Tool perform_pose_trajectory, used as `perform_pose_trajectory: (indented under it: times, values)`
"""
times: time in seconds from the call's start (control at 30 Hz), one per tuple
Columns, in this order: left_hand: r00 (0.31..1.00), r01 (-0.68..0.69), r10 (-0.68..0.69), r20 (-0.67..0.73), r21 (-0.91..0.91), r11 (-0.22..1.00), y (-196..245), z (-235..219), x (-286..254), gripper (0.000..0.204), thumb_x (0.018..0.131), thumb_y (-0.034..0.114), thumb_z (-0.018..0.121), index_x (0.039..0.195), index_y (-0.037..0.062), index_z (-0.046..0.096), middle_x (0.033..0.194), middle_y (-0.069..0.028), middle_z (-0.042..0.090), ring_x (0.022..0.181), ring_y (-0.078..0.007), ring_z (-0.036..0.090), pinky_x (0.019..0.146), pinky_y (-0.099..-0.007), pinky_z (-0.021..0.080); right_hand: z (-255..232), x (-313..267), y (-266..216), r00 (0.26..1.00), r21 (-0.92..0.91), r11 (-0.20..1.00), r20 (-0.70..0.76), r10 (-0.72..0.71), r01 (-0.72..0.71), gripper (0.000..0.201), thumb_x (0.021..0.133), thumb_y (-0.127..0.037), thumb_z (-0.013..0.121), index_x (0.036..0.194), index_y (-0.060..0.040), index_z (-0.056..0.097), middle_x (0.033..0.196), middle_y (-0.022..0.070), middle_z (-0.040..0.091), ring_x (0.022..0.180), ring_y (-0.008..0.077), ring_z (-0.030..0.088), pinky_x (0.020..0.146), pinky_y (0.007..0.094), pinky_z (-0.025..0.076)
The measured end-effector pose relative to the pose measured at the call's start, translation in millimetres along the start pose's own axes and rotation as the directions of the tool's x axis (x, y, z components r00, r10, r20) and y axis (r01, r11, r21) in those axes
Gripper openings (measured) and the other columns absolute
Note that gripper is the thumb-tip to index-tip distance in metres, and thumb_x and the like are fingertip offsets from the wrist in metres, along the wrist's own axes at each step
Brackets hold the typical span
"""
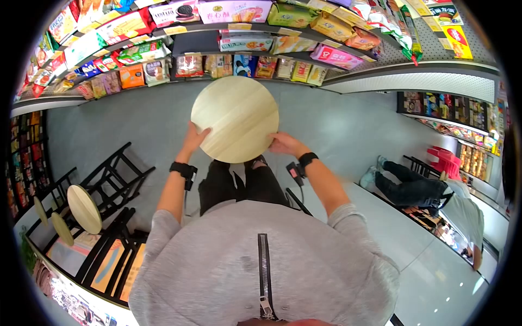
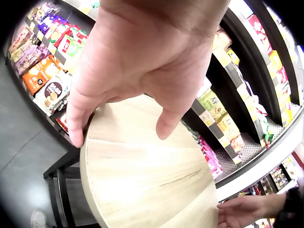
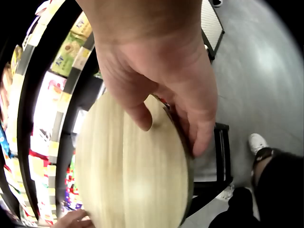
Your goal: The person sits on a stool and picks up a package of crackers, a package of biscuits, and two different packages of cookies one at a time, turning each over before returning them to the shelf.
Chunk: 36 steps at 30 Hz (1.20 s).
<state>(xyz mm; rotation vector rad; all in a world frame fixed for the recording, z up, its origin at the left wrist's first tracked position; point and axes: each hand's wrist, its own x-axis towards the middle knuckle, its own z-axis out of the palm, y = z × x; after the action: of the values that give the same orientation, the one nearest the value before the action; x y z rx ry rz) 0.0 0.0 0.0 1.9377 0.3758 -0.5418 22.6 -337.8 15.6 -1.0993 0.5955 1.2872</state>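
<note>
A stool with a round, pale wood-grain seat (image 1: 235,119) is in front of my legs. Black legs (image 2: 64,190) show under the seat in the left wrist view. My left hand (image 1: 194,138) grips the seat's left edge, thumb on top and fingers over the rim. On the opposite side, my right hand (image 1: 285,143) holds the right edge the same way. The right wrist view shows that thumb (image 3: 142,116) lying on the wood and the fingers (image 3: 202,135) curled down past the rim.
Shelves of packaged snacks (image 1: 234,12) curve across the front. To the left, more black-legged stools with round wooden seats (image 1: 85,209) lie tipped or stand close together. Another person (image 1: 413,187) is at the right, near a red plastic stool (image 1: 445,160). Grey floor (image 1: 337,125) lies between.
</note>
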Motion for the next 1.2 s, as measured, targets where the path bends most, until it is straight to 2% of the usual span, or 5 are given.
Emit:
perform_pose_trajectory:
  times: [0.7, 0.8, 0.87, 0.97, 1.2]
  values:
    - [0.863, -0.114, 0.059, 0.503, 0.078, 0.99, 51, 146, -82, 0.056, 0.074, 0.038, 0.059, 0.115, 0.0027, 0.044, 0.095, -0.0151, 0.058, 0.086, -0.0231, 0.055, 0.077, -0.0326, 0.042, -218, -129, 27, 0.81, -0.14, 0.989, -0.575, -0.117, 0.044, 0.048, 0.071, -0.035, 0.056, 0.107, -0.0041, 0.049, 0.094, 0.0059, 0.056, 0.08, 0.0174, 0.055, 0.068, 0.0304, 0.044]
    - [0.821, -0.193, -0.019, 0.57, 0.309, 0.931, 35, 87, -135, 0.023, 0.078, 0.02, 0.056, 0.091, 0.0018, 0.058, 0.081, -0.0099, 0.062, 0.075, -0.0157, 0.056, 0.067, -0.0306, 0.043, -169, -175, 22, 0.76, -0.558, 0.83, -0.529, -0.377, 0.024, 0.046, 0.071, -0.03, 0.057, 0.107, -0.0017, 0.048, 0.093, 0.0104, 0.057, 0.077, 0.0233, 0.055, 0.066, 0.033, 0.044]
    - [0.857, -0.108, -0.165, 0.488, 0.484, 0.869, 31, 52, -188, 0.015, 0.066, 0.02, 0.059, 0.068, 0.0052, 0.058, 0.066, -0.0111, 0.058, 0.062, -0.017, 0.053, 0.057, -0.0324, 0.04, -161, -175, 44, 0.387, -0.963, -0.039, -0.071, -0.919, -0.268, 0.024, 0.069, -0.024, 0.057, 0.084, -0.0049, 0.058, 0.074, 0.01, 0.056, 0.074, 0.0243, 0.053, 0.065, 0.0365, 0.044]
    - [0.511, -0.165, -0.51, 0.692, 0.661, 0.732, 27, 32, -261, 0.019, 0.067, 0.02, 0.059, 0.08, 0.0057, 0.061, 0.078, -0.0127, 0.061, 0.073, -0.0215, 0.056, 0.065, -0.0326, 0.042, -138, -215, 92, 0.704, -0.936, -0.269, 0.35, -0.617, 0.229, 0.016, 0.066, -0.021, 0.057, 0.072, -0.0065, 0.055, 0.069, 0.0091, 0.055, 0.072, 0.0268, 0.052, 0.06, 0.0384, 0.042]
    - [0.721, 0.133, -0.356, 0.594, 0.386, 0.913, -14, 50, -390, 0.022, 0.068, 0.021, 0.057, 0.083, 0.0053, 0.06, 0.082, -0.0133, 0.06, 0.076, -0.0224, 0.056, 0.067, -0.0327, 0.042, -55, -271, 140, 0.917, -0.924, 0.163, 0.298, -0.265, 0.347, 0.007, 0.066, -0.011, 0.051, 0.067, -0.0049, 0.052, 0.065, 0.0131, 0.054, 0.062, 0.0302, 0.052, 0.052, 0.0378, 0.039]
